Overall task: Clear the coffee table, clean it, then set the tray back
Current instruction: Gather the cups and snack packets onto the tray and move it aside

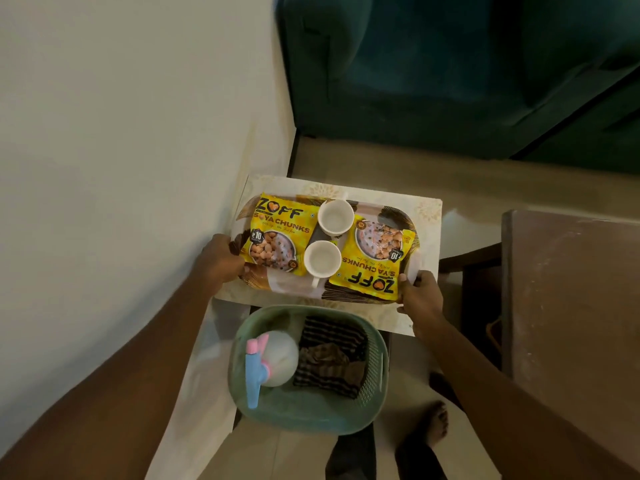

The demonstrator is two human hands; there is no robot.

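- Two hands take the load: the left hand (221, 258) and right hand (420, 299) grip opposite ends of the patterned tray (277, 287), fingers curled round its rim.
- The tray lies over the coffee table (426, 216); whether it rests there or is just clear cannot be told.
- Two white cups (322, 258) stand upright mid-tray between two yellow soya-chunk packets (277, 233).
- Clearing the table appears to be the step in hand. It is best done with a slow, level lift, both ends rising together, since the loose cups could slide or tip.
- A green basket (377, 344) with a spray bottle (273, 358) and striped cloth (332, 355) sits just beside the tray's near edge. The tray should rise clear before it swings away.
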